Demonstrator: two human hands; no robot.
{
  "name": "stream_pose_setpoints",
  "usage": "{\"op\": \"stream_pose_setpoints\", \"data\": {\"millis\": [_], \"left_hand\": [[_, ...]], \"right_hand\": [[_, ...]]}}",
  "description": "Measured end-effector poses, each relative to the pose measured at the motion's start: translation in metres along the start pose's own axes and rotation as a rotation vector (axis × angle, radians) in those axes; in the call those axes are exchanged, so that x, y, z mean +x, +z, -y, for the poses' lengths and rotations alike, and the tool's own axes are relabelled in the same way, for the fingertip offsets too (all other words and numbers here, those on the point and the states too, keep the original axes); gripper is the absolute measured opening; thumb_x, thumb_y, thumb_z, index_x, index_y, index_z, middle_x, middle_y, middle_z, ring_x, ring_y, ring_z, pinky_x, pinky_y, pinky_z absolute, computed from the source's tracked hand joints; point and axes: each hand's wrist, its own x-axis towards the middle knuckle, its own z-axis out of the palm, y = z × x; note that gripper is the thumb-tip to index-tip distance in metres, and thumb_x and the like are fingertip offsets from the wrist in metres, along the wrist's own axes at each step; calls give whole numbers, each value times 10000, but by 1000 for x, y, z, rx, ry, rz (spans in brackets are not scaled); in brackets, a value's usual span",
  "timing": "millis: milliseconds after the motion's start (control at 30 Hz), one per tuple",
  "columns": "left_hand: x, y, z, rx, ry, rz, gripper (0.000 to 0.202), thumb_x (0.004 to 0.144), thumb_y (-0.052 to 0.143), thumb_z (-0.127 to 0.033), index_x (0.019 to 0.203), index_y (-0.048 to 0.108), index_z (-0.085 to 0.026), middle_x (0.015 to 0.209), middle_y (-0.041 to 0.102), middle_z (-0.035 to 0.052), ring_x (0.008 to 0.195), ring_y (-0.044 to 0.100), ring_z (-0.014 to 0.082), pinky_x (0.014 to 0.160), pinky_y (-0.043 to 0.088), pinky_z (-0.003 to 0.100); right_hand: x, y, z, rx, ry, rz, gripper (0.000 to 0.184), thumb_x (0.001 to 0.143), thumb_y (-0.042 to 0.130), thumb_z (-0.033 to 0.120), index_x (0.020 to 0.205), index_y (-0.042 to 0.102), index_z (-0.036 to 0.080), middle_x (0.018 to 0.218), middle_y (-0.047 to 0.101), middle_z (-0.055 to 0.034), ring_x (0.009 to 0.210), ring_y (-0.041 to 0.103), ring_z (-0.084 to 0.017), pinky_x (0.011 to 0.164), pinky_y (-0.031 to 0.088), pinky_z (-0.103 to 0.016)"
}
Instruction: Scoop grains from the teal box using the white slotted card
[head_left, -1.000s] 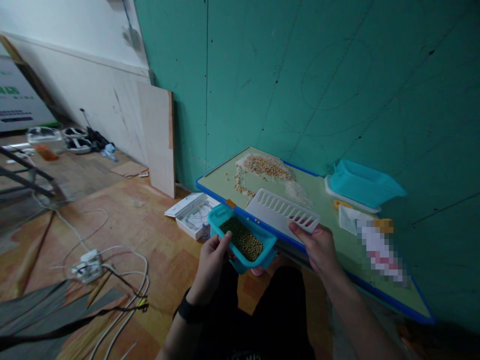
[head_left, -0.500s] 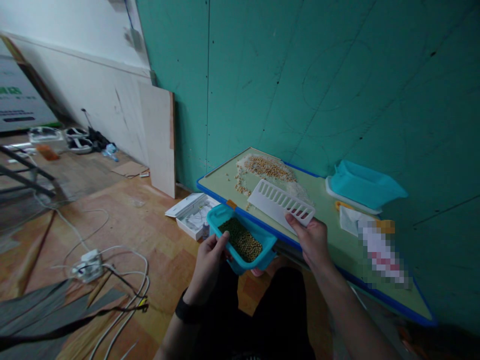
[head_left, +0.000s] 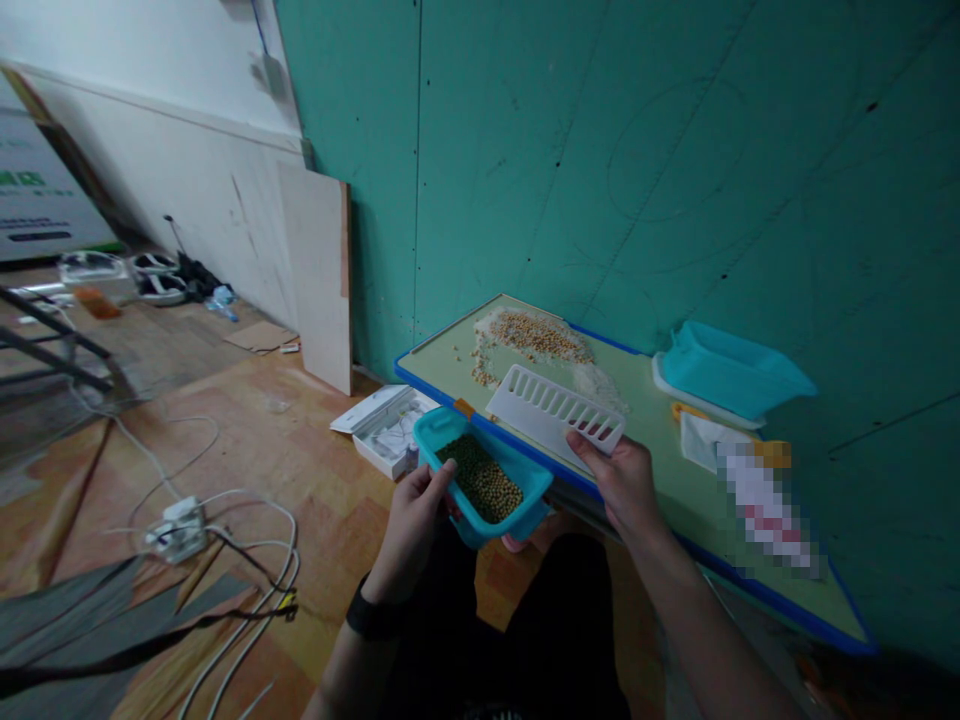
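My left hand (head_left: 411, 520) grips the near rim of a teal tub (head_left: 517, 518) filled with green and yellow beans (head_left: 481, 477), held just below the front edge of the small table (head_left: 679, 505). My right hand (head_left: 624, 482) pinches the corner of a white slotted scraper (head_left: 551, 412) that lies flat on the tabletop. Beyond the scraper, a pile of yellow beans (head_left: 534, 337) mixed with white grains spreads over the far left part of the table.
A second teal tub (head_left: 731, 371) on a white tray stands at the back right by the green wall. Papers (head_left: 705, 440) lie near it. On the floor are an open white box (head_left: 386, 425), a power strip (head_left: 178, 530) and several cables.
My right hand has slid the white scraper left and farther onto the table, toward the bean pile. The tub in my left hand has hardly moved.
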Motion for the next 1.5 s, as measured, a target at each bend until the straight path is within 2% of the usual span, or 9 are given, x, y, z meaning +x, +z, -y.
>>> {"op": "stream_pose_setpoints", "data": {"millis": [200,333,400,533,633,1033,1267,1367,1500], "left_hand": [[2,-2,2,-23,-9,27,466,715,840,-556,618,579,-182,487,581,-30,428,529,106,455,429,215],[2,-3,3,-1,-25,7,463,696,851,-560,635,593,-180,490,586,-30,424,532,107,452,429,215],[2,-3,2,9,-27,4,467,688,853,-568,642,598,-180,493,593,-28,430,534,107,454,430,213],[0,-2,-1,33,-35,7,503,668,856,-593,604,569,-184,472,588,-23,420,529,106,445,417,210],[0,-2,-1,33,-36,11,503,660,862,-587,600,569,-183,478,586,-24,423,530,109,453,426,217],[-1,-1,2,-28,-52,40,448,706,849,-549,671,606,-174,521,576,-38,450,510,97,471,422,210],[1,-3,3,7,-42,35,462,688,850,-567,639,610,-176,525,602,-13,457,539,113,475,429,221],[1,-3,5,-4,-48,19,461,686,853,-566,648,602,-180,511,586,-25,444,527,108,466,425,216],[0,-4,6,1,-50,14,451,701,850,-556,670,608,-177,519,592,-26,447,526,105,471,426,213]], "right_hand": [[-8,-4,0,13,-29,19,347,769,802,488,941,801,187,972,807,-86,918,760,-298,869,587,-426],[-20,1,7,-140,-178,2,228,838,747,416,926,810,215,940,810,-66,891,774,-285,844,610,-393],[-29,8,13,-233,-313,76,181,880,681,300,998,809,248,982,809,-47,890,781,-259,846,621,-366],[-39,24,17,-356,-694,288,574,804,472,31,1272,716,258,1221,747,-36,1042,756,-209,958,601,-336],[-38,28,14,-452,-820,295,708,734,417,-12,1352,661,231,1273,723,-43,1112,731,-201,1004,585,-342],[-38,-11,5,-555,-780,203,572,801,463,27,1286,702,212,1189,755,-56,936,781,-202,910,619,-316],[-37,2,11,-567,-685,155,386,895,522,115,1185,754,222,1093,788,-64,871,786,-212,815,621,-294],[-38,12,20,-650,-630,61,263,951,553,227,1027,803,208,891,807,-96,718,774,-222,685,597,-283],[-41,25,30,-761,-630,-133,383,982,528,304,728,780,167,607,729,-126,519,704,-225,515,491,-289]]}}
